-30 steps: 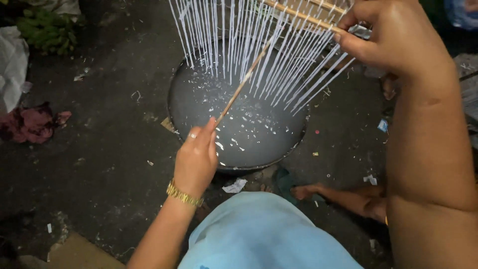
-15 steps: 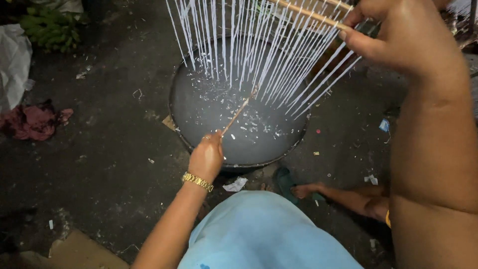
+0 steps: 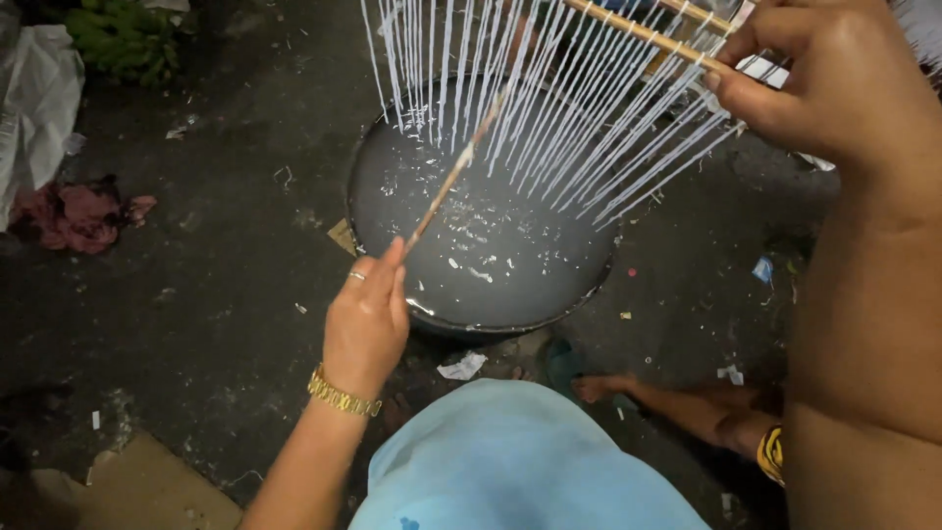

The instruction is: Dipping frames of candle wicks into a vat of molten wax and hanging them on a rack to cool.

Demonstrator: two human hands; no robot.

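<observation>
The left hand (image 3: 365,324), wearing a gold bracelet and a ring, pinches a thin brown wooden stick (image 3: 451,182) between thumb and fingers; compared with half a second ago the hand sits lower and the stick's tip now pokes up among the hanging white coated strings (image 3: 530,108). The right hand (image 3: 834,88) grips the pale bamboo rod (image 3: 648,34) carrying those strings, closed around it as before. Below them stands the round dark metal basin (image 3: 579,294) of whitish liquid.

The left hand (image 3: 365,324) was raised, fingers (image 3: 378,280) pinched shut, wrist braceleted. The right hand (image 3: 834,88) was far right, fist closed.
</observation>
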